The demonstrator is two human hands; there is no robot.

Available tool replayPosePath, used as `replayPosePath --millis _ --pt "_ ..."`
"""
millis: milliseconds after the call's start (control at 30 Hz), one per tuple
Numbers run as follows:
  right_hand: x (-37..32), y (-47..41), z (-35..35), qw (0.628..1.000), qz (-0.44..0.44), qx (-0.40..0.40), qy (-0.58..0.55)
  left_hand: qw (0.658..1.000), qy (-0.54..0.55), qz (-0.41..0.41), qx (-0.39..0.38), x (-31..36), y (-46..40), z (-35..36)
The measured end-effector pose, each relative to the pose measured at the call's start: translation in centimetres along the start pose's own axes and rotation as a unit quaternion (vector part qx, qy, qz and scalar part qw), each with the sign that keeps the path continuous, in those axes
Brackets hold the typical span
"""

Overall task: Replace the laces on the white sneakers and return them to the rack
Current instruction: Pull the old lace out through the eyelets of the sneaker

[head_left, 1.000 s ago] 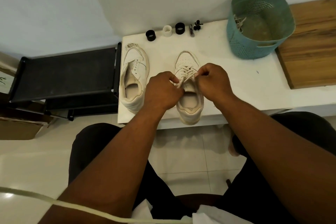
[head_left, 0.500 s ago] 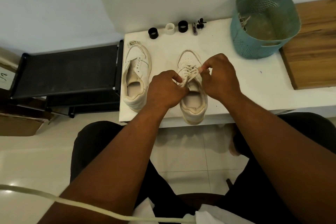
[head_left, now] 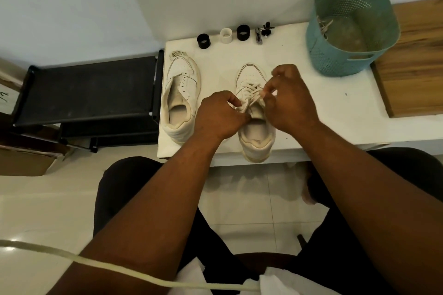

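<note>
Two white sneakers stand on the white table [head_left: 299, 84], toes pointing away from me. The left sneaker [head_left: 179, 96] has empty eyelets, and a bundle of lace [head_left: 177, 53] lies at its toe. The right sneaker [head_left: 254, 112] has a lace [head_left: 249, 93] crossed through its eyelets. My left hand [head_left: 219, 117] pinches one end of that lace over the tongue. My right hand [head_left: 291, 98] pinches the other end, raised slightly above the eyelets. The black rack [head_left: 88, 93] stands to the left of the table.
A teal perforated basket [head_left: 350, 29] with old laces inside stands at the table's back right, next to a wooden board [head_left: 417, 60]. Two black rings, a white ring [head_left: 226, 35] and small tools line the back edge. A cardboard box [head_left: 26, 163] sits on the floor left.
My right hand has lifted its lace end up and away from the shoe. My left hand has stayed at the tongue, still pinching its end.
</note>
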State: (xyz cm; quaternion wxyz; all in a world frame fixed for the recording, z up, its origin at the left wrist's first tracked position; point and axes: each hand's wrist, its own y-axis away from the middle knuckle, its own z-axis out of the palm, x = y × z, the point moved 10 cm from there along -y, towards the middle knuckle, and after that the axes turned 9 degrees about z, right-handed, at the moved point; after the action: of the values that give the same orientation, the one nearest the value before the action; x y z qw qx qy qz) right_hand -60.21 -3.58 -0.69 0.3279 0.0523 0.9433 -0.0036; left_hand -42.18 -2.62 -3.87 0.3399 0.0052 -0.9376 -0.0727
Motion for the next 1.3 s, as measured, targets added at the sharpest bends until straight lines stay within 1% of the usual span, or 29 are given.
replayPosePath --millis 100,133,200,233,267,333,400,467,533,600,667,733,767,833,933,1000,1067,1133,1233,1300 --pt "2.4 -0.8 -1.2 0.997 0.081 0.011 0.001 1.000 -0.007 -0.002 -0.002 0.0 0.0 0.0" --pt "2.6 -0.7 -1.1 0.997 0.081 0.010 0.004 1.000 -0.006 -0.002 -0.002 0.0 0.0 0.0" --pt "1.3 -0.1 -0.3 1.000 0.026 -0.004 0.006 1.000 -0.004 0.000 0.000 0.0 -0.1 0.0" --pt "0.5 0.4 0.5 1.000 0.000 -0.025 0.008 1.000 -0.001 0.003 0.001 0.1 -0.1 -0.1" --pt "-0.1 0.7 1.4 0.998 -0.014 -0.051 0.015 1.000 0.001 0.006 0.003 0.1 -0.1 -0.1" --pt "-0.5 1.2 2.9 0.995 -0.013 -0.090 0.041 1.000 0.004 0.010 0.003 0.1 -0.1 -0.1" --pt "-0.5 1.2 3.1 0.995 -0.012 -0.088 0.047 1.000 0.013 0.006 0.000 -0.1 -0.1 0.0" --pt "-0.6 0.8 2.2 0.997 -0.017 -0.062 0.050 1.000 0.012 0.000 -0.004 -0.2 -0.1 0.0" --pt "-0.1 0.1 0.4 0.999 -0.002 -0.027 0.041 1.000 0.003 -0.005 -0.010 -0.3 -0.2 0.0" --pt "0.2 -0.2 -0.7 1.000 0.009 -0.018 0.021 1.000 0.000 -0.007 -0.015 -0.4 -0.4 -0.1" --pt "-0.5 0.4 0.2 0.998 -0.022 -0.055 0.021 1.000 0.000 -0.007 -0.018 -0.5 -0.5 0.0" --pt "-1.1 1.3 2.3 0.992 -0.052 -0.103 0.048 1.000 0.004 -0.007 -0.018 -0.6 -0.5 0.1" --pt "-1.2 1.4 3.0 0.991 -0.055 -0.111 0.056 1.000 0.007 -0.007 -0.018 -0.6 -0.5 0.1" --pt "-1.0 1.2 3.0 0.993 -0.046 -0.102 0.047 1.000 0.013 -0.009 -0.018 -0.6 -0.4 0.1" --pt "-0.5 0.2 0.7 0.998 -0.031 -0.040 0.027 1.000 0.009 -0.017 -0.022 -0.7 -0.4 0.1" --pt "0.6 -0.4 -1.2 1.000 0.003 0.011 0.020 0.999 0.011 -0.021 -0.025 -0.8 -0.4 0.1" --pt "1.7 -0.7 -1.8 0.999 0.039 0.027 0.015 0.999 0.010 -0.020 -0.027 -0.8 -0.5 0.1" --pt "1.0 -0.1 -1.3 1.000 0.020 0.015 0.013 0.999 0.012 -0.018 -0.024 -0.8 -0.5 0.1" --pt "-1.2 1.2 0.8 0.998 -0.031 -0.037 0.027 0.999 0.018 -0.016 -0.021 -0.8 -0.4 0.2" --pt "-1.3 1.5 2.1 0.996 -0.019 -0.069 0.047 0.999 0.022 -0.017 -0.021 -1.0 -0.4 0.2"
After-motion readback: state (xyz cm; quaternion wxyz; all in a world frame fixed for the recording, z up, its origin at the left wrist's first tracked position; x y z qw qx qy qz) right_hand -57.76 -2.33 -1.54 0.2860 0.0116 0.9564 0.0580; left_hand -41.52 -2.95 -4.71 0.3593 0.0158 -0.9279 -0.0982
